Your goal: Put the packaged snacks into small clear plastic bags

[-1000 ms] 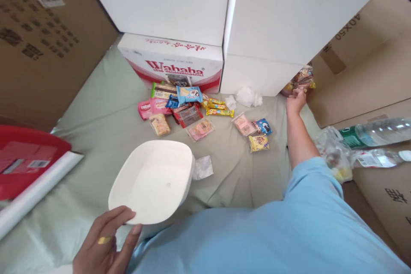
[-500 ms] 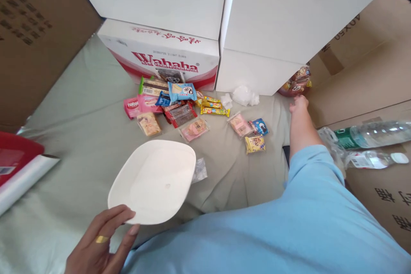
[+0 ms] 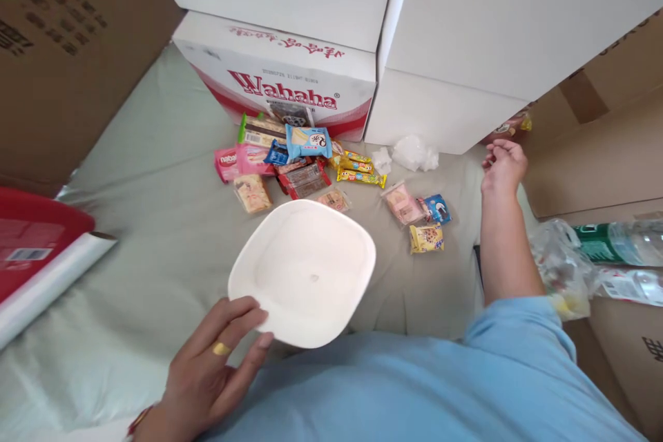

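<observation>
My left hand (image 3: 210,373) grips the near rim of a white square bowl (image 3: 305,269) and holds it tilted above the grey-green cloth. My right hand (image 3: 502,164) is stretched out to the far right with its fingers loosely curled and apart, holding nothing. It hovers just below a bag of wrapped snacks (image 3: 510,126) wedged between a white box and a cardboard box. A heap of small snack packets (image 3: 290,159) lies on the cloth beyond the bowl. More packets (image 3: 422,217) lie to the left of my right forearm.
White boxes (image 3: 456,27) and a Wahaha carton (image 3: 280,79) wall off the back. Cardboard boxes (image 3: 62,41) stand on both sides. A red box with a foil roll (image 3: 36,255) sits at the left. Plastic water bottles (image 3: 621,242) and a plastic bag (image 3: 559,269) lie at the right.
My right hand has let go of the snack bag and drawn back, fingers now apart. My left hand has carried the bowl to the right and forward, covering part of the packets.
</observation>
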